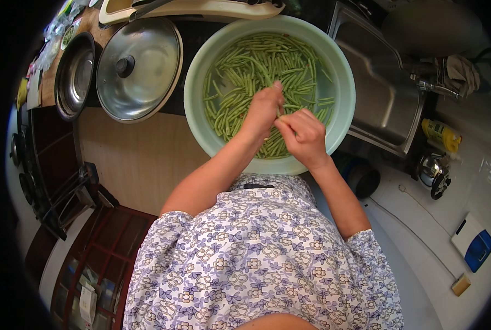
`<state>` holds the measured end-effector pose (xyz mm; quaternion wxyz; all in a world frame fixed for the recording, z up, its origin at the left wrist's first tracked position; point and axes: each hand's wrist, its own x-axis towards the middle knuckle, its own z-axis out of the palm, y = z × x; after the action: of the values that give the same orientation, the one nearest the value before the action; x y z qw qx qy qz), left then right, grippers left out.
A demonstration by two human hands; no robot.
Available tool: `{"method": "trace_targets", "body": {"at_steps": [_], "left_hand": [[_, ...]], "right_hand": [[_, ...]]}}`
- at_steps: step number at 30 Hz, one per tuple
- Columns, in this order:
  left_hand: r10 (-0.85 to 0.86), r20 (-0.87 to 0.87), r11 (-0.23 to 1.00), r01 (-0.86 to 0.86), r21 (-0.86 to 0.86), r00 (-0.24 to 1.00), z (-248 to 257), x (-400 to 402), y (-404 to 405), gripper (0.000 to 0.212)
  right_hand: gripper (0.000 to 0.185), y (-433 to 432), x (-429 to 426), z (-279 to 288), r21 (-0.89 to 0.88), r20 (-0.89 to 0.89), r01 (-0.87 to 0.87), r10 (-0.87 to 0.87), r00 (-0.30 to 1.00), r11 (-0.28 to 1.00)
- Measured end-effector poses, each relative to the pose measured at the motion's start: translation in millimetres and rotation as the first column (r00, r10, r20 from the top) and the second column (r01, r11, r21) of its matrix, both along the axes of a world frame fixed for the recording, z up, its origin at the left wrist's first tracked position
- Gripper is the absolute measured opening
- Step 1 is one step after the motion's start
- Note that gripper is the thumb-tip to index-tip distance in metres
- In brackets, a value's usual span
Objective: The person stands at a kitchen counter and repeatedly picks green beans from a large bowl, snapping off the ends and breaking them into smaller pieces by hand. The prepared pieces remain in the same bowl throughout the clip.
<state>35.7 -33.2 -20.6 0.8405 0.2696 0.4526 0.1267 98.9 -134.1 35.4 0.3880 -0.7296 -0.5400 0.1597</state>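
Note:
Before me stands a large pale green plastic basin with many cut green beans lying in water. My left hand and my right hand meet above the beans, near the basin's middle. Pinched between the fingers of both hands is a green bean, most of it hidden by the fingers. The left thumb points up and away from me. Longer beans lie towards the far side of the basin, short pieces towards the near side.
To the left are a glass pot lid with a black knob and a steel bowl. A steel sink with a faucet adjoins the basin on the right. Farther right stand a yellow bottle and a steel kettle.

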Motion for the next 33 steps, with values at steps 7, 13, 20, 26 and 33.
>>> {"method": "trace_targets", "body": {"at_steps": [7, 13, 20, 26, 33], "left_hand": [[-0.255, 0.114, 0.935, 0.214, 0.282, 0.960, 22, -8, 15, 0.037], [-0.689, -0.088, 0.635, 0.658, 0.403, 0.719, 19, -20, 2, 0.037], [-0.458, 0.231, 0.880, 0.474, -0.016, 0.858, 13, -37, -5, 0.029], [-0.390, 0.314, 0.882, 0.449, -0.142, 0.866, 17, -37, -10, 0.019], [-0.448, 0.105, 0.887, 0.456, -0.068, 0.888, 9, -33, -10, 0.020]], "right_hand": [[0.020, -9, 9, -7, -0.049, 0.026, 0.157, -0.156, 0.987, 0.986], [0.027, 5, 34, -18, -0.343, -0.716, 0.186, -0.384, 0.583, 0.921], [0.021, 7, 35, -19, -0.292, -0.779, 0.239, -0.375, 0.502, 0.926], [0.019, 7, 29, -25, -0.256, -0.729, 0.249, -0.355, 0.585, 0.934], [0.017, 9, 12, -20, -0.090, -0.499, 0.285, -0.291, 0.816, 0.954]]}}
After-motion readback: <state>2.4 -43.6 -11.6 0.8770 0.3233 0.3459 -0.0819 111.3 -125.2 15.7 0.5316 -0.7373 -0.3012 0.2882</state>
